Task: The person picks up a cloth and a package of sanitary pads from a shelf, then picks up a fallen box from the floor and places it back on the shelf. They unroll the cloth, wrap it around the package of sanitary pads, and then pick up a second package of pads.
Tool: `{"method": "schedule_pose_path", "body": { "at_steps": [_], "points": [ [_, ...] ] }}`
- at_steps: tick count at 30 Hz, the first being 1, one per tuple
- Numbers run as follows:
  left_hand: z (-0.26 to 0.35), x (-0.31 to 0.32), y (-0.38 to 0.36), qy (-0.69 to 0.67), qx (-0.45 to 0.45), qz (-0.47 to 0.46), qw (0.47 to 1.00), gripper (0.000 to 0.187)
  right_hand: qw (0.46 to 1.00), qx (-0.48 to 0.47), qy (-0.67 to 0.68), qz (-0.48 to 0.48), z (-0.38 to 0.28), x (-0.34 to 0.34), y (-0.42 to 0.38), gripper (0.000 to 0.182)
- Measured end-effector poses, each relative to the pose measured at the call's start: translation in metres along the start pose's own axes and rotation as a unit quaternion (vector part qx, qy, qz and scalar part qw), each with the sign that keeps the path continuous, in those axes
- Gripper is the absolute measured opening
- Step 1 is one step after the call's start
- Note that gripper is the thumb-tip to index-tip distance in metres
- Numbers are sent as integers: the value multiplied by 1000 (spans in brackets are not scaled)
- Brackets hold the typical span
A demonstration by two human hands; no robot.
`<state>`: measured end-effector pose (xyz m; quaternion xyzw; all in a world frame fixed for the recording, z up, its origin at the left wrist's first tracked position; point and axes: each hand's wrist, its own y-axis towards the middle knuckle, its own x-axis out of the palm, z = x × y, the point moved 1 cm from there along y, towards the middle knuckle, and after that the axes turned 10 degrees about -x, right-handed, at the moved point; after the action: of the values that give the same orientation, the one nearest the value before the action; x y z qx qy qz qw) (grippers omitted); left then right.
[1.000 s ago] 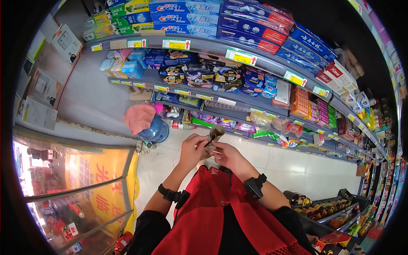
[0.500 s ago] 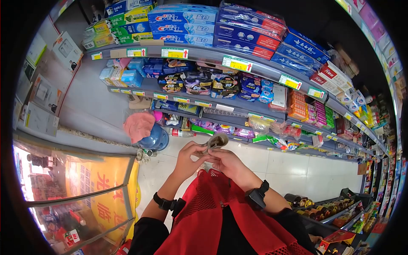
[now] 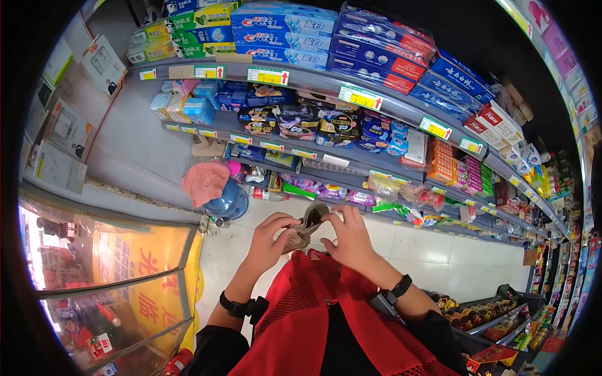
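Note:
In front of my waist is a grey-beige, soft fabric piece [image 3: 308, 227] with an open, rounded mouth, like a cuff or pouch; I cannot make out its exact kind. My left hand [image 3: 266, 243] pinches its left rim between thumb and fingers. At the opposite rim, my right hand [image 3: 352, 237] has its fingertips on the edge, with the thumb held apart below. The mouth faces up and away, and its inside looks dark. Below it hangs a red mesh-panelled vest [image 3: 313, 301], which I wear.
Ahead, curved shelves hold toothpaste boxes [image 3: 282, 34] and sanitary pad packs [image 3: 338, 128]. On the floor left of my hands stands a blue water jug [image 3: 227, 202] with a pink cloth [image 3: 205, 183] over it. A glass-panelled counter [image 3: 125, 263] is at left, a bottle rack [image 3: 495, 316] at lower right.
My hands have drawn apart, the right one opening its thumb from its fingers. The fabric piece is spread wider and sits slightly lower. The view has shifted slightly.

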<state>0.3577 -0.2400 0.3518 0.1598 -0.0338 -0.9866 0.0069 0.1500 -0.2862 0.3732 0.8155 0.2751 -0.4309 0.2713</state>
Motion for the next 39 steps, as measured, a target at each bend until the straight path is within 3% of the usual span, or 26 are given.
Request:
{"method": "schedule_pose_path", "body": {
  "at_steps": [1,5,8,17,20,23,25,27,29,30,32,33,35,39],
  "points": [
    [4,-2,0,-2,-2,-2,1000,21,999,-42,-26,3,7,-3,4,47],
    [18,-11,0,-15,-22,-20,999,21,991,-110,20,-68,43,25,5,36],
    [20,-24,3,10,-18,15,1000,20,984,-105,-35,-138,56,33,6,32],
    [8,-51,7,69,-10,143,987,21,980,-186,51,-47,33,-19,21,16],
    [8,-54,11,23,-11,137,990,21,984,-152,93,-6,28,-30,23,17],
    [26,-54,19,-119,-3,154,981,21,970,-155,127,141,17,-54,30,23],
    [65,-65,28,-80,37,174,981,27,935,-152,184,264,-5,-89,40,31],
    [133,-62,41,-244,138,175,944,33,881,-148,236,382,-20,-116,50,39],
    [137,-58,46,-222,159,135,952,39,913,-59,301,268,-13,-117,42,44],
    [105,-53,44,-118,129,97,980,43,924,-42,307,224,3,-98,33,44],
    [36,-38,55,-58,36,37,997,47,938,33,321,123,37,-60,20,40],
    [4,-29,60,-106,-32,13,994,48,939,89,326,65,56,-40,16,36],
    [-29,-24,68,-53,-18,-5,998,48,980,-57,133,140,57,-30,22,33],
    [-18,-20,85,-62,6,7,998,46,970,-133,68,190,46,-47,34,37]
  ]
}}
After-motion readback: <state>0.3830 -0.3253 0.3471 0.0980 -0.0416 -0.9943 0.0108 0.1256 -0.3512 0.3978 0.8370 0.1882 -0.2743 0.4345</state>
